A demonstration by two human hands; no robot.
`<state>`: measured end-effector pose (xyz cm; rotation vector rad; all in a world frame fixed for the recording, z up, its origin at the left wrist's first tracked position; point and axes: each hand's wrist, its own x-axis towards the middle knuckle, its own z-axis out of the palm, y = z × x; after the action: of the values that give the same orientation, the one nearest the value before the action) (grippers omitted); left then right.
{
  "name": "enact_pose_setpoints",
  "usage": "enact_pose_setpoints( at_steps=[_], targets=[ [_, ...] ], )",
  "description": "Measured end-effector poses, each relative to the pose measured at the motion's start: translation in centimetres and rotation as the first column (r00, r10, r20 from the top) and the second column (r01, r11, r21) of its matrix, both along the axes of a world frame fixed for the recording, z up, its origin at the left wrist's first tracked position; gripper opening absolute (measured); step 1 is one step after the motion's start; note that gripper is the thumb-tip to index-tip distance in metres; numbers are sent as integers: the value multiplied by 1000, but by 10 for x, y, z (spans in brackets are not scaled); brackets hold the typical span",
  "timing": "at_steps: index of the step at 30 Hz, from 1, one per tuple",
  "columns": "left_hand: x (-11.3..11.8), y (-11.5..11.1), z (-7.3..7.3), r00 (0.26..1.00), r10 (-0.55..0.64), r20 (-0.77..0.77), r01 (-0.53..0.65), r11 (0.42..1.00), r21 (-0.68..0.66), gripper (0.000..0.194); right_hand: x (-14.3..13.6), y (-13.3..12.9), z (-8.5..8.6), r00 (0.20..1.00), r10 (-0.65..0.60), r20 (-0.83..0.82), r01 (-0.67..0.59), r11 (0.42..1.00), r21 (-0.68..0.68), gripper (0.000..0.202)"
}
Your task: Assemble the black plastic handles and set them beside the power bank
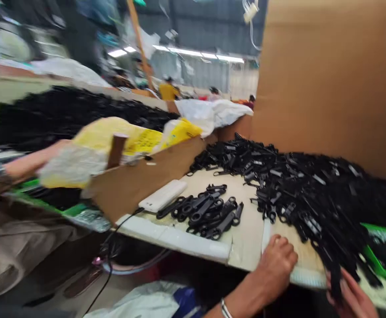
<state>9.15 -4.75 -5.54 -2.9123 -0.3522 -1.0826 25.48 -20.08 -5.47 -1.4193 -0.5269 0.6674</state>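
My left hand (279, 263), with a bracelet at the wrist, is at the table's front edge, its fingers curled; whatever they may hold is hidden. At the lower right, my right hand (353, 293) has its fingers round a black part (336, 280). Beyond both hands spreads a large heap of black plastic parts (292, 185). A smaller group of black parts with ringed ends (209, 212) lies left of my left hand, beside a white power bank (162, 195) with a black cable.
A cardboard divider (139, 176) borders the table on the left, and a tall cardboard panel (328, 79) stands behind the heap. A green tray (383, 251) sits at the right. Another person's arm (36, 163) reaches in at the left.
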Motion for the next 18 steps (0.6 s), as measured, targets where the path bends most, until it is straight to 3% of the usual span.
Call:
enact_pose_setpoints(
  at_steps=[4, 8, 12, 18],
  targets=[
    [-15, 1, 24, 995, 15, -100, -31, 986, -163, 15, -7, -15, 4, 966, -40, -256, 52, 998, 43, 46],
    [-11, 11, 28, 995, 7, -102, -30, 972, -231, 17, -9, -19, 14, 947, -126, -295, 146, 988, 45, 44],
    [5, 18, 32, 995, 21, -100, -41, 979, -201, 20, -4, -26, 14, 956, -153, -252, 163, 987, 19, 44],
    [35, 28, 51, 988, 71, -139, -83, 993, -81, 20, 9, -34, 9, 960, -192, -206, 197, 980, 5, 41]
  ],
)
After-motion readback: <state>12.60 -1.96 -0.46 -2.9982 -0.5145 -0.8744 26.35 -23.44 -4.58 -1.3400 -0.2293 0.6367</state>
